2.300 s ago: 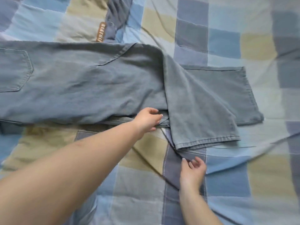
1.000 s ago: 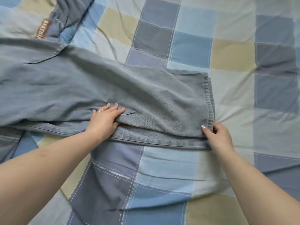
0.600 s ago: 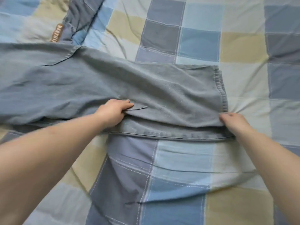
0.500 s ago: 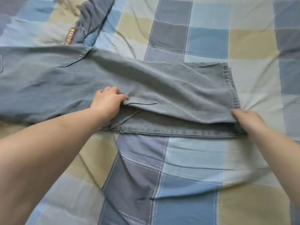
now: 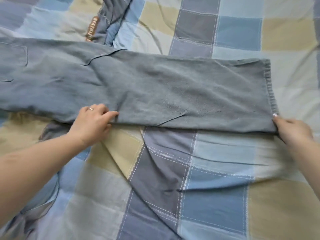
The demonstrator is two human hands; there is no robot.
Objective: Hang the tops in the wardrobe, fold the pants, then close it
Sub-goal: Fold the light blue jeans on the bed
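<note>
Bed with a checked quilt (image 5: 225,170) fills the head view. Jeans (image 5: 155,87) lie flat across it, legs stacked, no cross fold yet. Left hand (image 5: 93,123) pinches the near edge mid-leg, right hand (image 5: 292,130) grips the hem corner. Left to do: folding, wardrobe; neither tops nor wardrobe in view.

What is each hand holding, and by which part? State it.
Both hold the jeans. The left hand grips the near edge midway along the leg; the right hand pinches the near corner of the hem.
</note>
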